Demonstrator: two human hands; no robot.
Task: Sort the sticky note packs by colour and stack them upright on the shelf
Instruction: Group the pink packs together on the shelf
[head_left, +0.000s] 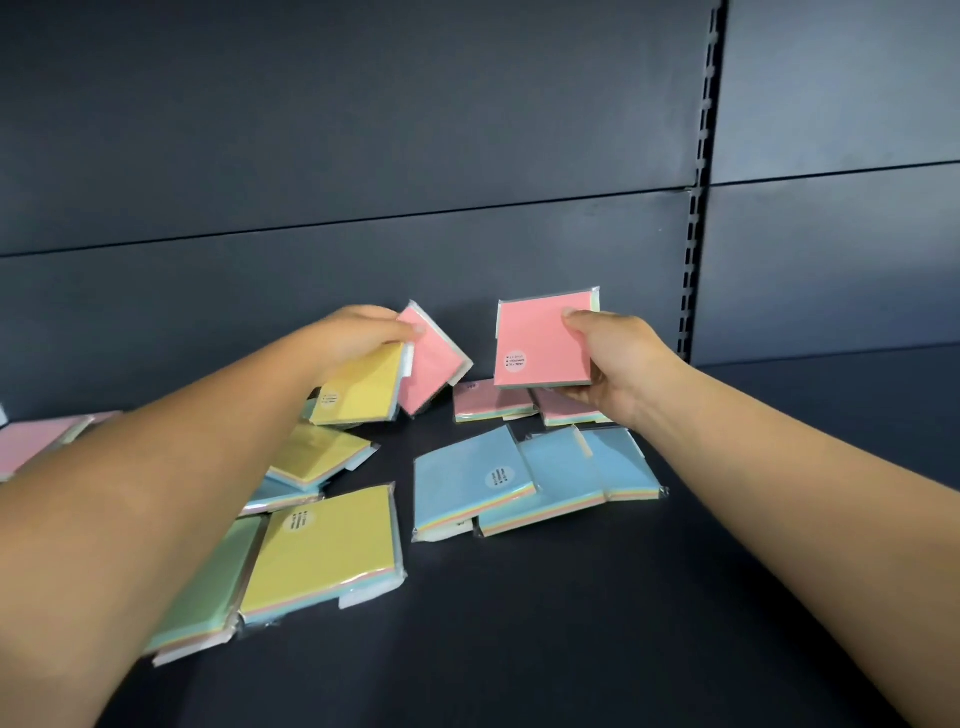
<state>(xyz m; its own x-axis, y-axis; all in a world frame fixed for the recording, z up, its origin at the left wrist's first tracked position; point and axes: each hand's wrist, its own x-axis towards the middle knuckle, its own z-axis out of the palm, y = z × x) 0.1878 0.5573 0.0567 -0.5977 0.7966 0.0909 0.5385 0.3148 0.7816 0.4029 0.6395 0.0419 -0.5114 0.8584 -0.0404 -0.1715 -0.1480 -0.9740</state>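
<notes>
Sorting barely begun: each hand, left hand (363, 332) and right hand (613, 358), grips a pink pack (540, 343); most packs apparently lie flat on the shelf (675, 597).

The dark shelf (571, 623) carries sticky note packs lying flat. Near its back edge, two pink packs (488, 402) sit side by side. In front of them, toward the middle, three blue packs (470, 480) overlap one another in a row. Toward the left, a yellow pack (324, 545) lies beside and partly over a green pack (208, 582), with another yellow pack (319, 454) further back resting on a blue one. At the left edge lies a pink pack (31, 441).
</notes>
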